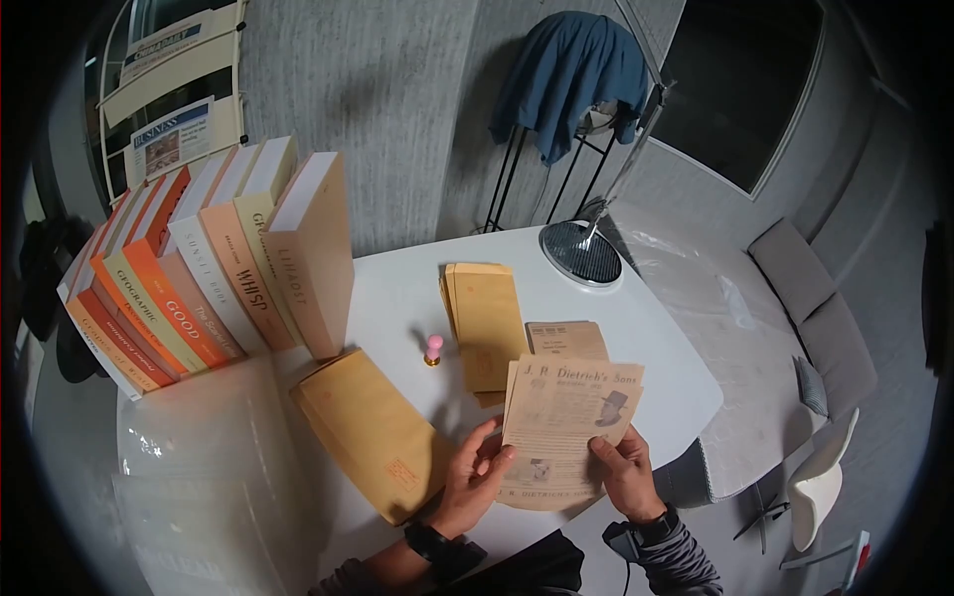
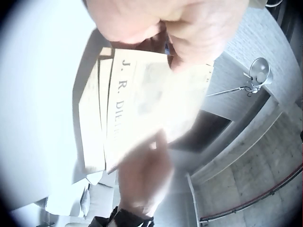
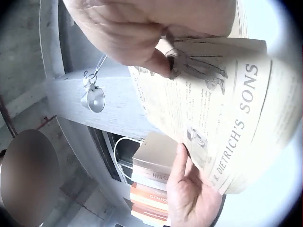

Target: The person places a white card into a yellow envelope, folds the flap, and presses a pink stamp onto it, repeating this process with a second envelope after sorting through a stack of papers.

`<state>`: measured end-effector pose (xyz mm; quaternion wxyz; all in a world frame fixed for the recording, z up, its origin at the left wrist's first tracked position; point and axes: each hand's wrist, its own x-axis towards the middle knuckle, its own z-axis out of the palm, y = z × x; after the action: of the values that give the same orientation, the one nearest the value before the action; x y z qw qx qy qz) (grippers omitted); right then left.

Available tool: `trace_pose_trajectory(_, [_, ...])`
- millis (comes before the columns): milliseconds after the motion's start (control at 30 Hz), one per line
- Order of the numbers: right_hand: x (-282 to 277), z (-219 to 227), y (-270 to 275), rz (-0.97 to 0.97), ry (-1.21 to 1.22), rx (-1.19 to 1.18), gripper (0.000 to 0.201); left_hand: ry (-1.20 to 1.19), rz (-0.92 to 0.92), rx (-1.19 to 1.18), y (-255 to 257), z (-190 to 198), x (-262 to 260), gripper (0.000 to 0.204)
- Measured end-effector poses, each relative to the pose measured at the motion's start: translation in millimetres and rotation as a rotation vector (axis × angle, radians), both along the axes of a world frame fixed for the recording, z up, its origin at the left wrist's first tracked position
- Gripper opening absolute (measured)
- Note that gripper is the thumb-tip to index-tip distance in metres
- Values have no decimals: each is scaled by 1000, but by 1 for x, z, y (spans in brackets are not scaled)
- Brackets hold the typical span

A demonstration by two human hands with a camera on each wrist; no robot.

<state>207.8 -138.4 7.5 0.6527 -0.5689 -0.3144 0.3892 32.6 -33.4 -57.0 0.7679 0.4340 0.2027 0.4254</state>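
Both hands hold a few tan printed leaflets (image 1: pixel 571 417), headed "J. R. Dietrich's Sons", over the near edge of the table. My left hand (image 1: pixel 477 482) pinches their left edge, thumb on the front. On the right side, my right hand (image 1: pixel 628 477) grips them with its thumb across the printed face. In the left wrist view the leaflets (image 2: pixel 137 104) fan slightly apart at one edge. Left of my left hand lies a thick brown envelope stack (image 1: pixel 373 432). Another stack of envelopes (image 1: pixel 487 323) lies beyond the leaflets, beside a smaller printed paper stack (image 1: pixel 566 340).
A pink-handled wax seal stamp (image 1: pixel 434 351) stands on the white table (image 1: pixel 397 288). Upright books (image 1: pixel 214 268) line the left side, above a clear plastic-wrapped surface (image 1: pixel 199 447). A lamp base (image 1: pixel 581 256) sits at the back right. Another person (image 3: pixel 31 177) appears in the right wrist view.
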Motion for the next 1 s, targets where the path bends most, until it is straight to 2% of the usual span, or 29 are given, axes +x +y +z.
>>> trace_pose_trajectory(67, [1, -1, 0, 12, 28, 19, 24, 96, -110, 37, 5, -8, -5, 30])
trace_pose_trajectory(167, [8, -10, -1, 77, 105, 26, 21, 142, -174, -4, 7, -4, -10, 28])
trace_pose_trajectory(233, [20, -19, -3, 177, 215, 47, 18, 46, -172, 30, 8, -3, -9, 27])
trace_pose_trajectory(333, [11, -7, -1, 135, 234, 52, 7, -27, -131, 59, 6, -5, -7, 25])
trace_pose_trajectory(433, [14, -8, -1, 171, 200, 72, 8, -94, -81, 48, 6, -3, -5, 27])
trace_pose_trajectory(533, [10, -9, 1, 224, -19, 191, 7, -89, -45, 62, 7, -7, -5, 27])
trace_pose_trajectory(667, [18, -14, 0, 199, 92, 98, 9, -42, -19, 170, 10, -17, -4, 26])
trace_pose_trajectory(733, [21, -19, 0, 165, 189, 56, 9, -34, -25, 129, 8, -13, -5, 25])
trace_pose_trajectory(833, [16, -21, 1, 107, 148, 49, 9, -36, -25, 126, 7, -7, -5, 24])
trace_pose_trajectory(933, [18, -23, 0, 223, 171, 192, 7, -128, -48, 149, 8, -10, -5, 22])
trace_pose_trajectory(1000, [20, -20, -2, 214, 353, 110, 7, -153, -51, 103, 7, -8, -5, 20])
